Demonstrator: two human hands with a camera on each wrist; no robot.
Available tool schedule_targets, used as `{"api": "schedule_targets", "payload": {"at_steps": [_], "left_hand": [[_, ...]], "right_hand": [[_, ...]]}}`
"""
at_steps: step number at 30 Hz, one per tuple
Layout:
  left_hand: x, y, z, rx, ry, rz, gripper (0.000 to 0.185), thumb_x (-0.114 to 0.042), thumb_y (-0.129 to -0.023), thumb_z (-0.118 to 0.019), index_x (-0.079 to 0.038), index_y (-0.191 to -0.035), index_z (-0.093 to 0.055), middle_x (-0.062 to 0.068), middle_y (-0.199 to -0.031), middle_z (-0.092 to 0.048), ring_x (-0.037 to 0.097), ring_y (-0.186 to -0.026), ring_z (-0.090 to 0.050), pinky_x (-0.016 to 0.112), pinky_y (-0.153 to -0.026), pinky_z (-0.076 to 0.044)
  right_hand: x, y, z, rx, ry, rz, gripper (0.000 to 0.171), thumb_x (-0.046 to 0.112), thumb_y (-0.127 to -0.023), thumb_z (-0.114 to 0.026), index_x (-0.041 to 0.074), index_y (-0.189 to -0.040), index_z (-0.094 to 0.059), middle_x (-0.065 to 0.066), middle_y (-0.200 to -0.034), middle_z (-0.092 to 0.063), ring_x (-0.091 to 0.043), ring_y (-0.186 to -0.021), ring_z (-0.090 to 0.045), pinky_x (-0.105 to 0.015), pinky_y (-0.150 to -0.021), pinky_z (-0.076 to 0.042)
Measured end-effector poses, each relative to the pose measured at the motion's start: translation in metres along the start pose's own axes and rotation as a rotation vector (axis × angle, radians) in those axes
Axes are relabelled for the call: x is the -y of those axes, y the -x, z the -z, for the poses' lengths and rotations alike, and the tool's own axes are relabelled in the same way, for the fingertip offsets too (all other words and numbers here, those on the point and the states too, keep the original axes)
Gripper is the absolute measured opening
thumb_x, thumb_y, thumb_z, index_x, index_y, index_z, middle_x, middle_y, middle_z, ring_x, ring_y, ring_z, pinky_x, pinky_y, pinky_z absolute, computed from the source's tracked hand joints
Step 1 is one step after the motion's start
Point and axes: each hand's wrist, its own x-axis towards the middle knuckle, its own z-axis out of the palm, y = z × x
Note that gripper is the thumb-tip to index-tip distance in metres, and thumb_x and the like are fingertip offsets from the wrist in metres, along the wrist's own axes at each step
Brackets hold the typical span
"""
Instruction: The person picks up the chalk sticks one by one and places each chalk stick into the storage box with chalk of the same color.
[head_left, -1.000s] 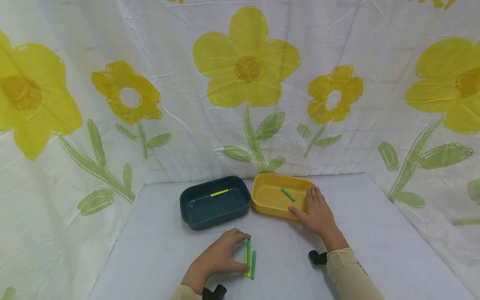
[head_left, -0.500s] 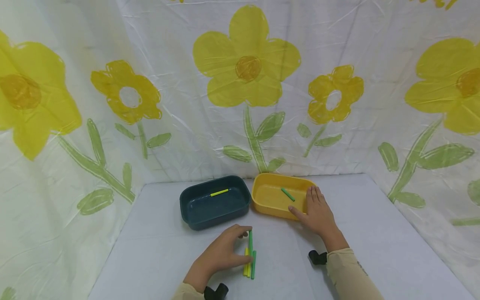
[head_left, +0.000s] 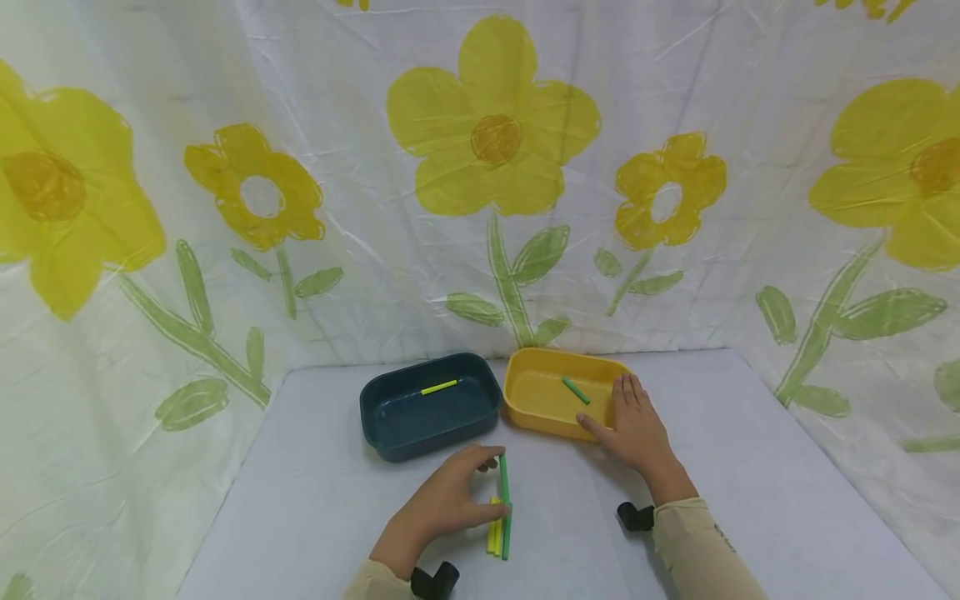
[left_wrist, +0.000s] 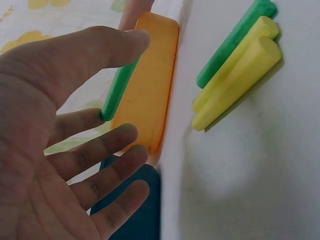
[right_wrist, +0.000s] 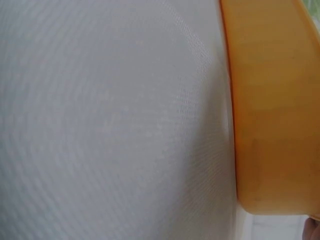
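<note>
Pinching: left hand point(head_left: 442, 504) nips green stick point(head_left: 504, 479) between thumb and forefinger, just nearside of blue tray point(head_left: 390, 433).
Loose sticks: yellow pair and another green point(head_left: 496, 533), touching, nearer than blue tray.
Handling: likely light, stiff, smooth; best taken mid-length.
Resting: right hand point(head_left: 637, 425) flat, fingers straight, on yellow tray point(head_left: 528, 417), right of blue tray.

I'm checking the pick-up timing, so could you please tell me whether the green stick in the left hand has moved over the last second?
Yes. The green stick has moved toward the dark blue tray.
</note>
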Motion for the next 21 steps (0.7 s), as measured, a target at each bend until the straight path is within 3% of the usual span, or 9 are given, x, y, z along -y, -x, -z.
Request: {"api": "schedule_targets", "payload": {"at_steps": [21], "left_hand": [[-0.006,-0.013,0.001,-0.029,0.000,-0.019,0.080,-0.047,-0.085,-0.089,-0.021,-0.153,-0.056,-0.001,-0.135,-0.067,0.022,-0.127,-0.063,0.046,-0.107,-0.055]], "right_hand": [[-0.005,-0.001,-0.003,0.009,-0.007,-0.002,0.121,0.079,-0.098,-0.047,-0.015,-0.164,-0.009,-0.032,-0.175,-0.004,-0.048,-0.164,-0.004,-0.063,-0.132,-0.012]]}}
